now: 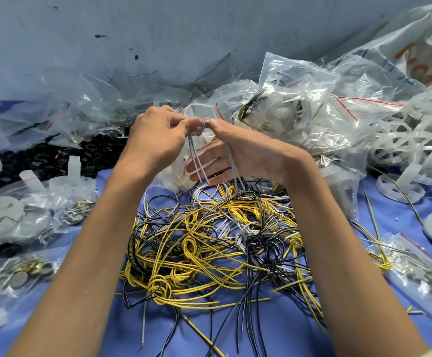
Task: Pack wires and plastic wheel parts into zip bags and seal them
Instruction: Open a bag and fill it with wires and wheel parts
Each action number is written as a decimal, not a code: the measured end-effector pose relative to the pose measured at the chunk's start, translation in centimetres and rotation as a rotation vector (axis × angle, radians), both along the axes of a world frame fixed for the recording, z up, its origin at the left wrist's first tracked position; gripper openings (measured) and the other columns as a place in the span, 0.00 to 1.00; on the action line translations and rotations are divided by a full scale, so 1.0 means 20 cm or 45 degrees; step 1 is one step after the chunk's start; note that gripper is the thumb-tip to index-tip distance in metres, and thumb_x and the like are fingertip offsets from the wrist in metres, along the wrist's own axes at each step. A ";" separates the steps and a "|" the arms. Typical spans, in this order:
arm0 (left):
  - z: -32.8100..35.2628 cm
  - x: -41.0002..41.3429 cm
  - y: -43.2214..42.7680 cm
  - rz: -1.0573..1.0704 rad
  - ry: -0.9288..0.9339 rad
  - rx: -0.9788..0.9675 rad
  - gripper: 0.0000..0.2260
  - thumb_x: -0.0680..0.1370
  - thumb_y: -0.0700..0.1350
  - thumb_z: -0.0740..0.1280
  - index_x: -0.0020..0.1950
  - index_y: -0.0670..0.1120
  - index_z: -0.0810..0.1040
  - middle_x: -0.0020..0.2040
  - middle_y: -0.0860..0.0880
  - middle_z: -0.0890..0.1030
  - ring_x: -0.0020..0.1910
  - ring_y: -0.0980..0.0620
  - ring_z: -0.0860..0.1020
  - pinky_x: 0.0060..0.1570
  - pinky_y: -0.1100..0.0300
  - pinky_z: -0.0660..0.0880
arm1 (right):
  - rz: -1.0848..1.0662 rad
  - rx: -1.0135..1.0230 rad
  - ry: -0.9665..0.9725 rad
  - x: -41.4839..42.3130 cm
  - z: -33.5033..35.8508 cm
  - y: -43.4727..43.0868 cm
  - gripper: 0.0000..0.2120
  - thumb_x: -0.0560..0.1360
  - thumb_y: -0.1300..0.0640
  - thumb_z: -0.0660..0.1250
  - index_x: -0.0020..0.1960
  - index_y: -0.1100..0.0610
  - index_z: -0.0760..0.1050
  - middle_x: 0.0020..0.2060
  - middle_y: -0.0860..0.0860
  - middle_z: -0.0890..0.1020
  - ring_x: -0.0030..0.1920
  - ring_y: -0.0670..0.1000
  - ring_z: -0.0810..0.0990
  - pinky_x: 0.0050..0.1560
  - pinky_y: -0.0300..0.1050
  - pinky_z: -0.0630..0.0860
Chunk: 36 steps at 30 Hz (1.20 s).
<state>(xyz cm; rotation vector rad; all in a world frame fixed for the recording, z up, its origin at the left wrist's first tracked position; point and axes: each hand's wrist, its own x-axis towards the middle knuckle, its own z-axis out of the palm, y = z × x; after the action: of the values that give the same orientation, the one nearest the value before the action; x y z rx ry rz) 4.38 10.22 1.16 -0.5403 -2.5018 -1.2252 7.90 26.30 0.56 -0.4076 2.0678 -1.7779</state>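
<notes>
Bright, even, cool-toned light fills the scene, and no lamp or window shows. There are no hard shadows, only faint, soft shade under the wires (209, 240) on the blue counter (274, 331). The clear bags (300, 99) catch white glare along their creases. The middle is sharp, while the bags at the far left look hazy. Wide-angle distortion curves the foot of the wall (158, 34) and stretches the forearms (81, 279) toward the bottom corners.
</notes>
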 end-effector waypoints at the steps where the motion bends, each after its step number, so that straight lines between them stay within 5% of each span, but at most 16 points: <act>1: 0.00 0.00 0.01 -0.017 0.001 -0.007 0.10 0.77 0.51 0.67 0.49 0.47 0.85 0.44 0.49 0.77 0.50 0.43 0.77 0.51 0.52 0.72 | 0.012 -0.016 0.004 0.00 0.00 0.00 0.20 0.82 0.47 0.46 0.72 0.51 0.56 0.56 0.67 0.78 0.56 0.66 0.78 0.59 0.61 0.72; 7: -0.02 0.03 0.05 -0.058 0.038 -0.215 0.11 0.78 0.50 0.64 0.48 0.47 0.85 0.45 0.45 0.78 0.50 0.45 0.76 0.48 0.55 0.69 | 0.051 -0.088 -0.001 0.01 0.01 0.00 0.21 0.82 0.49 0.49 0.73 0.54 0.56 0.48 0.66 0.80 0.50 0.65 0.80 0.56 0.60 0.75; 12: -0.02 0.03 0.05 -0.055 -0.004 -0.201 0.11 0.78 0.51 0.65 0.43 0.48 0.84 0.41 0.43 0.80 0.46 0.46 0.77 0.45 0.55 0.70 | 0.019 -0.085 0.094 0.02 0.01 0.01 0.31 0.78 0.62 0.62 0.76 0.52 0.51 0.47 0.57 0.82 0.45 0.59 0.83 0.50 0.53 0.80; 16: -0.02 0.01 0.04 -0.087 -0.028 -0.224 0.11 0.78 0.52 0.65 0.41 0.49 0.82 0.36 0.49 0.76 0.39 0.51 0.72 0.37 0.57 0.64 | -0.032 -0.004 0.166 0.02 0.00 0.01 0.34 0.76 0.71 0.62 0.76 0.53 0.52 0.41 0.56 0.80 0.37 0.55 0.82 0.46 0.51 0.82; 21: -0.02 0.00 0.03 -0.180 -0.099 -0.153 0.05 0.77 0.48 0.68 0.41 0.56 0.79 0.37 0.56 0.76 0.40 0.54 0.72 0.43 0.60 0.66 | -0.016 0.147 0.168 0.01 0.01 0.02 0.32 0.77 0.71 0.59 0.75 0.51 0.55 0.39 0.55 0.75 0.41 0.53 0.76 0.44 0.49 0.81; 26: -0.02 0.00 0.00 -0.268 -0.150 -0.151 0.00 0.75 0.47 0.70 0.45 0.52 0.80 0.34 0.54 0.71 0.35 0.54 0.68 0.39 0.61 0.64 | -0.027 0.357 0.257 0.01 0.01 0.02 0.26 0.78 0.70 0.55 0.72 0.52 0.60 0.32 0.51 0.70 0.31 0.46 0.69 0.31 0.38 0.69; 29: -0.01 0.00 -0.02 -0.267 -0.144 -0.122 0.04 0.74 0.48 0.71 0.40 0.52 0.79 0.31 0.52 0.71 0.33 0.53 0.68 0.36 0.60 0.64 | -0.099 0.434 0.286 0.01 0.02 0.03 0.26 0.79 0.66 0.57 0.74 0.50 0.59 0.36 0.51 0.71 0.33 0.44 0.69 0.30 0.34 0.70; 36: -0.01 -0.02 -0.04 -0.163 -0.135 -0.155 0.08 0.72 0.49 0.74 0.34 0.54 0.78 0.26 0.56 0.70 0.28 0.58 0.67 0.32 0.62 0.62 | -0.245 0.266 0.366 0.01 0.06 0.11 0.18 0.75 0.63 0.67 0.64 0.58 0.74 0.45 0.58 0.81 0.38 0.46 0.81 0.40 0.35 0.75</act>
<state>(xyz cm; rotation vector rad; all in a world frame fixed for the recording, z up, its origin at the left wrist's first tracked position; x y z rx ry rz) 4.04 9.33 0.93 -0.6924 -2.6811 -1.1802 8.18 28.49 1.70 -0.4370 2.5419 -1.6614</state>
